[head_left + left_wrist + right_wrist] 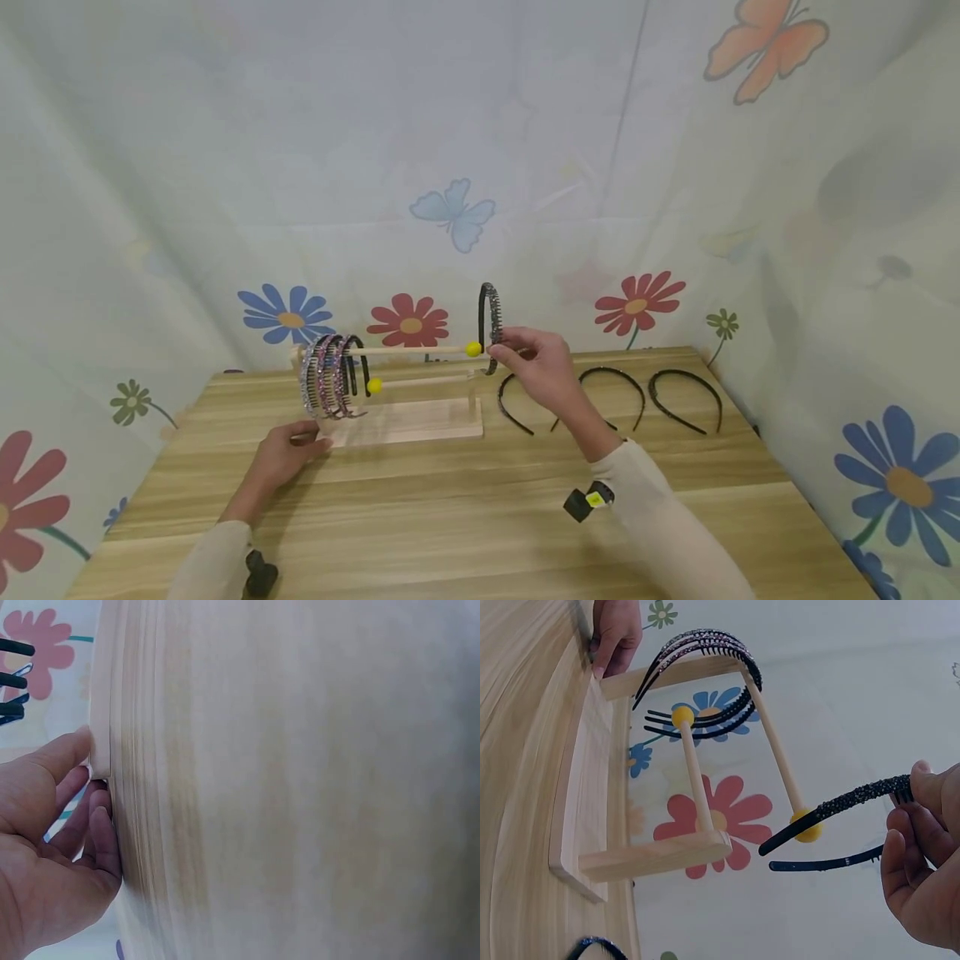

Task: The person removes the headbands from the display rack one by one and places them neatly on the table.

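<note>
My right hand (543, 367) pinches a black headband (496, 312) covered in dark glitter, with comb teeth inside. It is upright by the yellow ball (473, 349) at the free end of the stand's back rod. In the right wrist view, the held headband (862, 796) has its two tips beside that ball (806, 825). My left hand (281, 458) grips the near left corner of the wooden stand's base (420, 421), thumb against its edge. Several glittery silver and pink headbands (328, 379) hang together at the rods' left end.
Three dark headbands lie on the table to the right, among them a middle one (611, 371) and the rightmost one (682, 375). A second yellow ball (374, 386) caps the front rod. A patterned curtain (360, 167) stands behind the wooden table (420, 517).
</note>
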### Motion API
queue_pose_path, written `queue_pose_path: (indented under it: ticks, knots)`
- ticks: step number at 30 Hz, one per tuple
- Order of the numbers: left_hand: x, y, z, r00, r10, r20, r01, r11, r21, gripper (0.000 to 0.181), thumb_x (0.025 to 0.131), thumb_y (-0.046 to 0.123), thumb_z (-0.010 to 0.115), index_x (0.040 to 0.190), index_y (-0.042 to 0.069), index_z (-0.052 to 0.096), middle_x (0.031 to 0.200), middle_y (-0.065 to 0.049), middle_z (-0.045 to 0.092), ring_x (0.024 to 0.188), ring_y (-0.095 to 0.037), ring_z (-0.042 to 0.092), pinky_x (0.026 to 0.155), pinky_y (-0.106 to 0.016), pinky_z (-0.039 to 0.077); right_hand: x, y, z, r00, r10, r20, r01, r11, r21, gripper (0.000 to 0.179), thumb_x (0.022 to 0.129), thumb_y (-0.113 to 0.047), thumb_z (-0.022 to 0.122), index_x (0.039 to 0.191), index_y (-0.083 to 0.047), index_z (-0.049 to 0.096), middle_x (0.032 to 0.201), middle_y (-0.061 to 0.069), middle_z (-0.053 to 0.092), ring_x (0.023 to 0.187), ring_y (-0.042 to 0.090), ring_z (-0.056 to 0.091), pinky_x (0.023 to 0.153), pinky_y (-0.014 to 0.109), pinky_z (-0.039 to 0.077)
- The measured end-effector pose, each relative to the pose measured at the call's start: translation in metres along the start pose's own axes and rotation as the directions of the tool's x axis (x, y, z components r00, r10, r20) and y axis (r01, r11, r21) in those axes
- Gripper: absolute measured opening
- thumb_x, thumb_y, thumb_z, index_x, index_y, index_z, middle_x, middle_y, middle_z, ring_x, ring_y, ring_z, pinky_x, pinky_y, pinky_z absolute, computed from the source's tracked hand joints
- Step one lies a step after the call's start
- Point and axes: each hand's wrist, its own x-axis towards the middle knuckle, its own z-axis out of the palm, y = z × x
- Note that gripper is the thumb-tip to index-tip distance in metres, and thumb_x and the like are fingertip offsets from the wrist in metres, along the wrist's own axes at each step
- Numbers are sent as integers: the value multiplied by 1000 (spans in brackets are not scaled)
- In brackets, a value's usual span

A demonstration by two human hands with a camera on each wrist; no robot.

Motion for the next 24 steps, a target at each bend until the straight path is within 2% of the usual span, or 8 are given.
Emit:
queue_pose_path:
  ticks: [6,13,20,24]
  knots:
    - [1,-1,0,1000,5,1,-5,1000,2,53,97,30,73,133,-8,62,131,-29,64,118,-45,64,95,-55,54,-4,4,-14,1000,7,-24,-7,999,-35,34,96,-17,74,125,1,71,102,13,77,92,26,73,81,39,61]
    - [2,-3,0,1000,-4,5,4,1000,-2,53,97,30,73,133,-7,62,132,-29,64,118,-44,64,96,-55,54,-8,12,-31,998,53,-37,-55,997,-50,38,97,-21,73,128,0,69,105,14,76,92,26,73,81,42,61]
    - [2,-4,0,1000,-6,3,6,1000,5,54,97,31,73,133,-7,62,132,-29,63,118,-45,64,96,-56,53,-14,25,-48,997,33,-64,-38,996,-84,39,97,-23,73,128,0,70,103,14,76,94,27,73,84,46,60]
    - [3,-4,0,1000,-7,3,7,1000,11,55,97,32,73,134,-7,61,132,-29,63,118,-45,64,96,-56,53,-17,27,-57,995,71,-75,-79,990,-114,40,97,-25,73,129,-1,69,106,15,76,94,28,73,83,47,60]
